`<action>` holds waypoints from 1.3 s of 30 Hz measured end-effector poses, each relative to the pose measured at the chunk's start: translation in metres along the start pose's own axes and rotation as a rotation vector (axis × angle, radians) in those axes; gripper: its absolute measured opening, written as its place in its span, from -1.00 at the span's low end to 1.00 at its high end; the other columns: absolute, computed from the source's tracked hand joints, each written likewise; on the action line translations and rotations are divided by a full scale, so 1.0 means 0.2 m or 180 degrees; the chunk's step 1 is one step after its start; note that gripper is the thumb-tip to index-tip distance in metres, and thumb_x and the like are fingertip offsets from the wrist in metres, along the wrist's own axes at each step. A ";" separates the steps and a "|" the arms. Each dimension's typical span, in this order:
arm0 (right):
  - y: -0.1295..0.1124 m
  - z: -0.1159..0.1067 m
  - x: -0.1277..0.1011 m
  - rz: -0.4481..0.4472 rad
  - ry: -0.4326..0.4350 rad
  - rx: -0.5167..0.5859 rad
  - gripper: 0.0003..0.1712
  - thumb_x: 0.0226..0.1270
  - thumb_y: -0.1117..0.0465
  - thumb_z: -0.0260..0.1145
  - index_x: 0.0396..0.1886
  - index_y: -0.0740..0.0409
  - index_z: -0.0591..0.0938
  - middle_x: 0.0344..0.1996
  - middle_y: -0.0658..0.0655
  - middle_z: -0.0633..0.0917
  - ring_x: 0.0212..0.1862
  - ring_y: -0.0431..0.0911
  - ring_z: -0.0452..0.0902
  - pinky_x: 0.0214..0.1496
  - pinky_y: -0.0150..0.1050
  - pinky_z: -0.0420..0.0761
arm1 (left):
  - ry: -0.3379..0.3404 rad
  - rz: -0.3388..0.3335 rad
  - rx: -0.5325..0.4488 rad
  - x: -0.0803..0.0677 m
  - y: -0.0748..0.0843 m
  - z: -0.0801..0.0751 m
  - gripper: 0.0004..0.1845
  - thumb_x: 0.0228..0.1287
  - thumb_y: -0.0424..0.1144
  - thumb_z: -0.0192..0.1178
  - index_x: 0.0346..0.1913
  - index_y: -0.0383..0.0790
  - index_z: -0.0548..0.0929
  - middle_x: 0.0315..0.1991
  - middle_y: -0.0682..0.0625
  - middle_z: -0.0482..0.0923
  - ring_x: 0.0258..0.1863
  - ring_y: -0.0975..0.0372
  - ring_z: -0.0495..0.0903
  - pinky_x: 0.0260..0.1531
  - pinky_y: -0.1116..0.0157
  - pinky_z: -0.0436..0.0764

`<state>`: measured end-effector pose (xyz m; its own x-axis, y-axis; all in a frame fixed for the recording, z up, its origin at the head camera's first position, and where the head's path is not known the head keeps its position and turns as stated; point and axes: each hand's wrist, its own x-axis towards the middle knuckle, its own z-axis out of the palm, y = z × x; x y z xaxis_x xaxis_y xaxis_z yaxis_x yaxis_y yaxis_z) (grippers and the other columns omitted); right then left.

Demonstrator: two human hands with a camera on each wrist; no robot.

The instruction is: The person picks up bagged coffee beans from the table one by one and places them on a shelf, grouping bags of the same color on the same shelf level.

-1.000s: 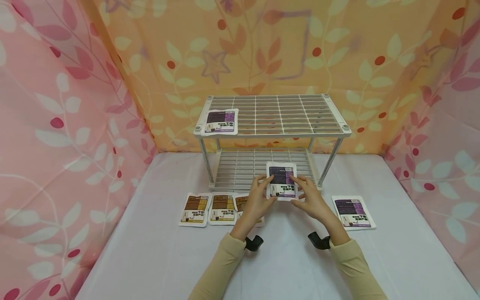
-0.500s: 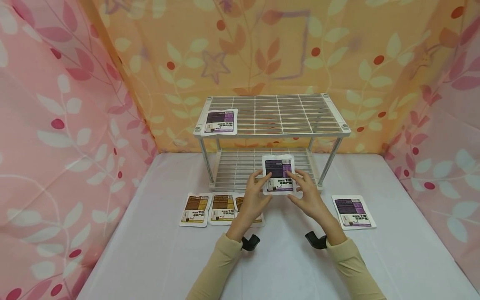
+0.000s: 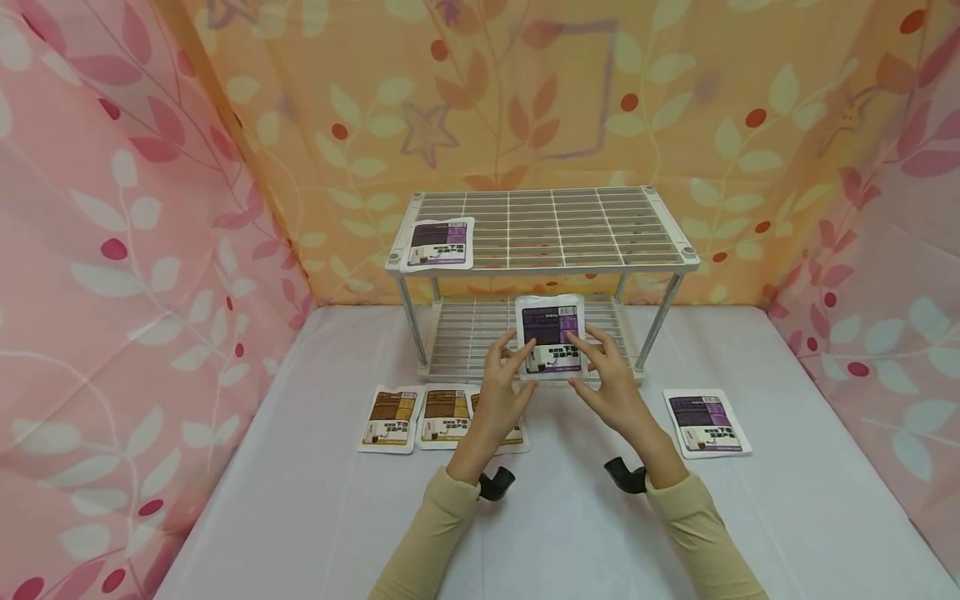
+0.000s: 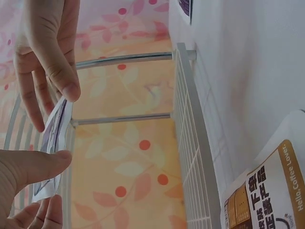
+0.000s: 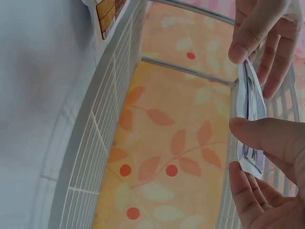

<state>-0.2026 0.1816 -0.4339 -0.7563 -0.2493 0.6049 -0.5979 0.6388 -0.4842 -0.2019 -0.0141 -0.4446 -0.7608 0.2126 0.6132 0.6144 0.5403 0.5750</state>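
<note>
Purple packet (image 3: 552, 337) pinched between left hand (image 3: 504, 392) and right hand (image 3: 611, 390) fingers.

Three purple packets (image 3: 551, 337) (one held), three brown packets (image 3: 390, 418), one two-tier wire rack (image 3: 551, 227).

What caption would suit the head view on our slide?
Both hands, left hand and right hand, hold a purple packet before a white wire rack.

Left hand (image 3: 504, 392) and right hand (image 3: 613, 390) raised side by side, thumbs and fingertips pinching, forearms angled inward
</note>
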 end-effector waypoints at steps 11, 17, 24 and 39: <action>-0.08 0.01 0.03 -0.0303 0.0397 0.0002 -0.07 -0.12 0.49 0.47 0.33 0.27 0.30 0.29 0.35 0.24 -0.17 0.11 0.47 -0.28 -0.15 0.55 | 0.0295 0.0430 0.0270 0.02 0.03 -0.06 -0.38 0.04 -0.47 0.31 0.24 -0.21 0.45 0.33 -0.18 0.13 0.03 0.14 0.36 -0.04 0.30 0.53; -0.10 0.01 0.05 -0.0400 0.0566 -0.0014 -0.08 -0.14 0.48 0.48 0.31 0.24 0.34 0.30 0.31 0.25 -0.04 0.08 0.47 -0.23 -0.16 0.56 | 0.0404 0.0578 0.0372 0.03 0.04 -0.10 -0.39 0.04 -0.48 0.31 0.23 -0.21 0.45 0.32 -0.16 0.16 0.07 0.09 0.35 -0.02 0.29 0.52; -0.13 0.00 0.07 -0.0529 0.0620 0.0056 -0.13 -0.13 0.51 0.46 0.28 0.30 0.36 0.29 0.34 0.25 0.01 0.13 0.44 -0.10 -0.05 0.55 | 0.0439 0.0669 0.0487 0.04 0.05 -0.14 -0.50 0.12 -0.43 0.27 0.18 -0.21 0.51 0.28 -0.12 0.24 0.12 0.10 0.34 -0.01 0.32 0.51; -0.19 -0.07 0.16 -0.0753 0.0655 0.0309 -0.36 -0.09 0.53 0.43 0.11 0.38 0.52 0.27 0.30 0.32 0.09 0.17 0.39 0.17 -0.52 0.37 | 0.0575 0.0893 0.0514 0.10 0.07 -0.20 -0.61 0.20 -0.42 0.19 0.12 -0.25 0.55 0.22 -0.14 0.33 0.21 0.07 0.31 0.13 0.21 0.45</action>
<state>-0.2003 0.1601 -0.3881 -0.5297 -0.2237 0.8181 -0.7806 0.5060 -0.3670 -0.2007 -0.0346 -0.4019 -0.5094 0.2312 0.8289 0.7419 0.6060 0.2869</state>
